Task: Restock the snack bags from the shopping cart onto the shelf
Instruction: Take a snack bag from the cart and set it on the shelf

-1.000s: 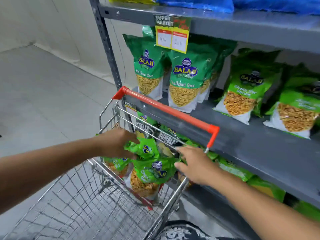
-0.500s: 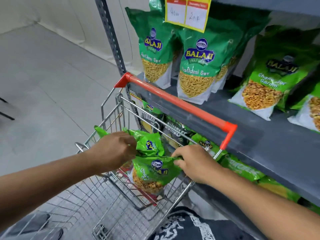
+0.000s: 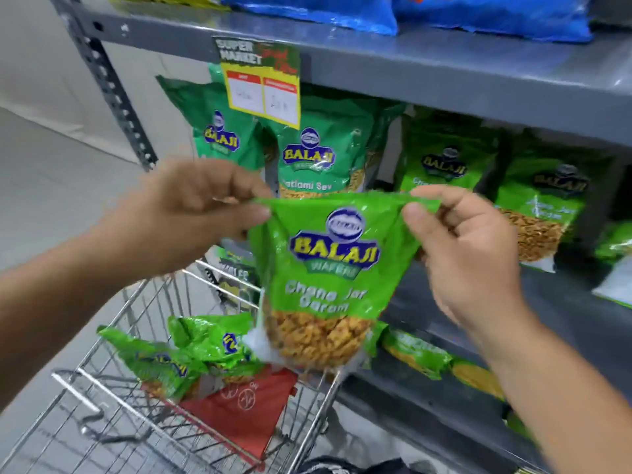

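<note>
A light green Chana Jor Garam snack bag [image 3: 325, 278] hangs upright in front of the middle shelf [image 3: 564, 309], above the wire shopping cart [image 3: 113, 415]. My left hand [image 3: 191, 213] pinches its top left corner and my right hand [image 3: 465, 248] pinches its top right corner. Two more green snack bags [image 3: 178, 354] lie crumpled in the cart's child seat. Matching Chana Jor Garam bags [image 3: 540, 206] stand on the middle shelf to the right, and darker green Ratlami Sev bags [image 3: 314, 159] stand behind the held bag.
A yellow price tag [image 3: 263, 90] hangs from the upper shelf, which carries blue bags [image 3: 342, 12]. More green bags [image 3: 417, 350] lie on the lower shelf. A grey perforated upright [image 3: 113, 94] frames the rack's left side. A red seat flap [image 3: 239, 408] sits in the cart.
Both hands have lifted one Chana Jor Garam bag up out of the cart to shelf height. The camera has tilted up, and the cart's red handle is now hidden behind the bag.
</note>
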### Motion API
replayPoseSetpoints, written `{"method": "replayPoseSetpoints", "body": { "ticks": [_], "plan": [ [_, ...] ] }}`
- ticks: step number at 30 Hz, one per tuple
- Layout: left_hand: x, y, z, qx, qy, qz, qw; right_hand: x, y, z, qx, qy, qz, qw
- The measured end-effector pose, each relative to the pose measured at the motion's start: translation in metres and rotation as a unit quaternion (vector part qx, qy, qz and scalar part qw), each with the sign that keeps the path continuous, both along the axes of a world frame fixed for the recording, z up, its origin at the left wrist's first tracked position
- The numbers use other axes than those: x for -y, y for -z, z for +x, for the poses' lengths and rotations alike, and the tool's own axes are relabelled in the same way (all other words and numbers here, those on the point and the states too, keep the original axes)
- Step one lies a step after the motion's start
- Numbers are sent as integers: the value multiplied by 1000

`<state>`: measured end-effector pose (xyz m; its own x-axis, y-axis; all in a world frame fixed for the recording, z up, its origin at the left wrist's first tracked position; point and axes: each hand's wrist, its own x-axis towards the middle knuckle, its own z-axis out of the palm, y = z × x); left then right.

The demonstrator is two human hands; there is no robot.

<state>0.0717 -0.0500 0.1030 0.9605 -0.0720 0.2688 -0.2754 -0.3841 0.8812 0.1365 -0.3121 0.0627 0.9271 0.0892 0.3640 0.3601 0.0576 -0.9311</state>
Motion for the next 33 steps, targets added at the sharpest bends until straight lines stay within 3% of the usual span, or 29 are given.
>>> {"method": "replayPoseSetpoints", "body": {
  "ticks": [4,12,15,20,23,27,30,33],
  "plan": [
    [51,-5,64,4,17,-98,995,29,-14,35,-40,53,89,994],
    [118,29,178,-8,-76,-178,981,69,-1,107,-64,186,112,974],
    [130,44,208,-9,-71,-155,985,83,14,128,-35,178,32,983],
    [142,83,235,-46,-78,-147,985,97,58,155,-60,214,-92,971],
    [142,104,241,-60,-90,-170,979,102,67,167,-68,213,-104,969],
    [137,131,249,-96,-51,-62,992,102,61,180,-74,189,-126,971],
    [138,132,250,-113,-56,-80,989,98,61,186,-65,191,-115,973],
    [137,117,234,-111,-41,-70,990,96,64,180,-35,222,-164,961]
  ]
}}
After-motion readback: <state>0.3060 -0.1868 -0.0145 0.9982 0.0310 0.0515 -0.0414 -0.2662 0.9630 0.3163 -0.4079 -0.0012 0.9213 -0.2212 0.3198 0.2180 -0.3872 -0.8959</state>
